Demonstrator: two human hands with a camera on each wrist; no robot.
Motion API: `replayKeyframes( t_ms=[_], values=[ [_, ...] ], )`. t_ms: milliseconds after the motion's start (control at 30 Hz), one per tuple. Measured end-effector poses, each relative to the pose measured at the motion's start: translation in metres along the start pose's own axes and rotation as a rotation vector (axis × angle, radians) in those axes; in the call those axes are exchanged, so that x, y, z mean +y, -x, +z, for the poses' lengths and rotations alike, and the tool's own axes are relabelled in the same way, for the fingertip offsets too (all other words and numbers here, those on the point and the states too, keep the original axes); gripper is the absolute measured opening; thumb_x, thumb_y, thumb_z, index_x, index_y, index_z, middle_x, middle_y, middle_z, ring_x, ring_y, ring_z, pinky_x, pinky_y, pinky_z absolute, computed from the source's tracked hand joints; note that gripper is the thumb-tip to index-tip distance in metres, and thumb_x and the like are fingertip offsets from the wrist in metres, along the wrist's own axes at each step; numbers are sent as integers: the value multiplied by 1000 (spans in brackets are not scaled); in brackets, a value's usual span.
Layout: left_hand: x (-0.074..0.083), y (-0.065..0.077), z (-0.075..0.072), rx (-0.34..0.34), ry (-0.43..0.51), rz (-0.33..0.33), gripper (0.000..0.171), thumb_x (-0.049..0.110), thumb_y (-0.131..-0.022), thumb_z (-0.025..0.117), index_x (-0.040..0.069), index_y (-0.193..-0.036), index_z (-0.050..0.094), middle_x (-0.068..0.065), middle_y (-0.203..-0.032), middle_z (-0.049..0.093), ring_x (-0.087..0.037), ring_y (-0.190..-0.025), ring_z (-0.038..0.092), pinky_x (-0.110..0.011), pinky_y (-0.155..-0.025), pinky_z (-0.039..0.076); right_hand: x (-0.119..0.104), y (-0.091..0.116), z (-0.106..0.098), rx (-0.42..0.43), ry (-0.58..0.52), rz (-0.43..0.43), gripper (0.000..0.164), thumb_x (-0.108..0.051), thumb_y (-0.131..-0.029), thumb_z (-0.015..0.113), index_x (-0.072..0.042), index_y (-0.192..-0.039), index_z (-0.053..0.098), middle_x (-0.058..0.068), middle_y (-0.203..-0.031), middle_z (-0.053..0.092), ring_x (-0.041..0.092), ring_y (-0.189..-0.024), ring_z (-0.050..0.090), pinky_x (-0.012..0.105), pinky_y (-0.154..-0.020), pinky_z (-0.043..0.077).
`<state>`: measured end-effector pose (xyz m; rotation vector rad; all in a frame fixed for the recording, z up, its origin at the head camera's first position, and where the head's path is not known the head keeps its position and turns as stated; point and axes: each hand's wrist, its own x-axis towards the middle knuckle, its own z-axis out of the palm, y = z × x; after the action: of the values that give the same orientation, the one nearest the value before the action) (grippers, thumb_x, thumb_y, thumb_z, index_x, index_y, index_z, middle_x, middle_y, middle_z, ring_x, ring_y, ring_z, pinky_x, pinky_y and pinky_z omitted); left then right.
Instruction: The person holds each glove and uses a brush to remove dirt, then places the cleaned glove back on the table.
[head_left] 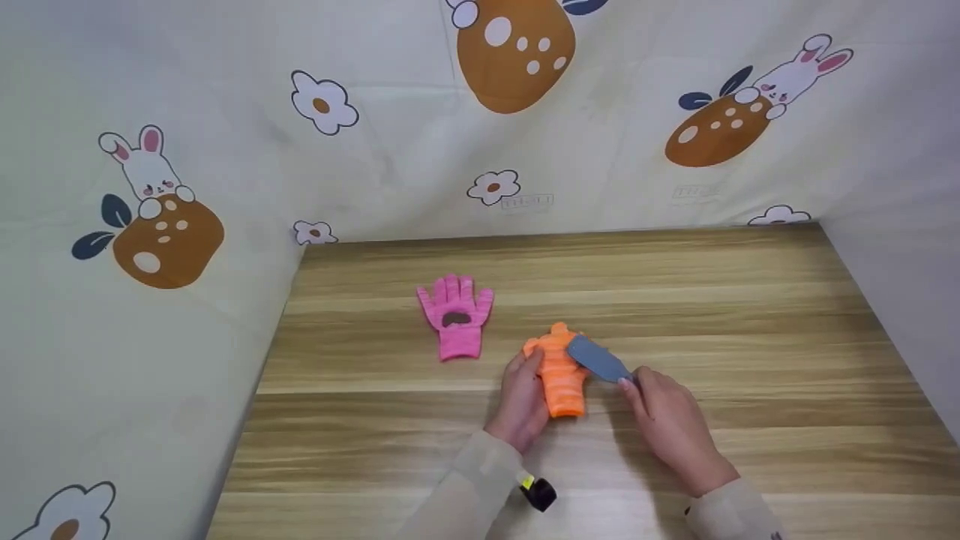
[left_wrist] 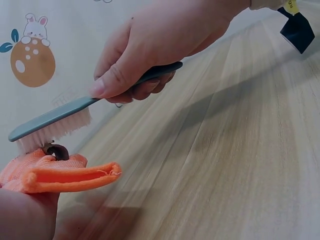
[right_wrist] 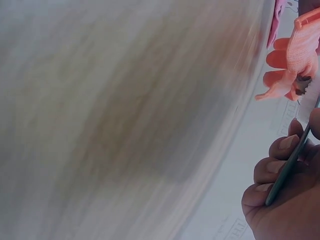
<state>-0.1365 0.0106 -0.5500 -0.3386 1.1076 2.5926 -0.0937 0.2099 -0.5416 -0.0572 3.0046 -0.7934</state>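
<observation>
An orange striped knit glove (head_left: 561, 375) is held up by my left hand (head_left: 520, 403), its thumb over the glove's left edge and its other fingers mostly hidden beneath. My right hand (head_left: 670, 421) grips the handle of a grey-blue brush (head_left: 598, 360). In the left wrist view, the brush's pale bristles (left_wrist: 55, 131) face down and touch the glove beside a dark brown patch (left_wrist: 61, 152). The right wrist view shows fingers curled round the brush handle (right_wrist: 287, 175), with the glove (right_wrist: 302, 50) at the upper right.
A pink glove (head_left: 459, 341) with a dark patch lies flat on the wooden table (head_left: 345, 427), left of and behind the orange one. Printed cloth walls (head_left: 405, 150) stand behind and at the sides. A black object with a yellow tag (head_left: 538, 493) is at the left sleeve.
</observation>
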Motion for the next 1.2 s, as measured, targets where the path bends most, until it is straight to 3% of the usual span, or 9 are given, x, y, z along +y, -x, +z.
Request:
replayKeyframes(
  t_ms=[200,400,633,800,1067,1200],
  values=[
    [1,0,0,-18,12,-8,47,20,-110,38,-6,-150,35,-26,-142,56,-30,-124,62,-48,-106,52,4,3,-2,-1,-8,8,38,-44,-107,43,-10,-95,56,1,-73,47,16,-67,43,30,-62,34],
    [2,-1,-2,-8,-4,-9,44,18,-110,38,-8,-145,40,-20,-126,65,-26,-112,67,-47,-100,55,10,7,-2,29,-6,-3,33,-39,-107,48,-12,-91,55,0,-71,45,15,-65,42,28,-60,33],
    [4,-2,-3,41,-54,-16,47,19,-110,39,-2,-151,35,-16,-144,53,-22,-128,55,-38,-111,48,18,8,-4,47,-17,4,33,-40,-106,48,-10,-96,59,0,-74,50,16,-68,45,30,-62,36],
    [4,-3,-4,48,-65,-10,47,18,-110,39,-4,-151,33,-16,-144,53,-21,-129,54,-35,-112,46,20,10,-7,70,-37,26,33,-37,-106,49,-6,-101,62,3,-78,56,18,-72,49,33,-65,41],
    [2,0,-3,-6,-8,-22,45,21,-110,38,-4,-147,38,-22,-138,59,-28,-121,64,-45,-104,53,0,7,-11,65,-88,35,40,-42,-107,46,-5,-103,61,3,-78,55,18,-71,48,31,-64,40],
    [-1,1,-3,-31,-16,-13,44,21,-111,36,-4,-147,37,-18,-136,61,-23,-119,63,-42,-105,52,-14,2,-8,76,-93,-7,37,-40,-106,48,-6,-102,62,2,-76,52,18,-71,47,31,-65,39]
  ],
)
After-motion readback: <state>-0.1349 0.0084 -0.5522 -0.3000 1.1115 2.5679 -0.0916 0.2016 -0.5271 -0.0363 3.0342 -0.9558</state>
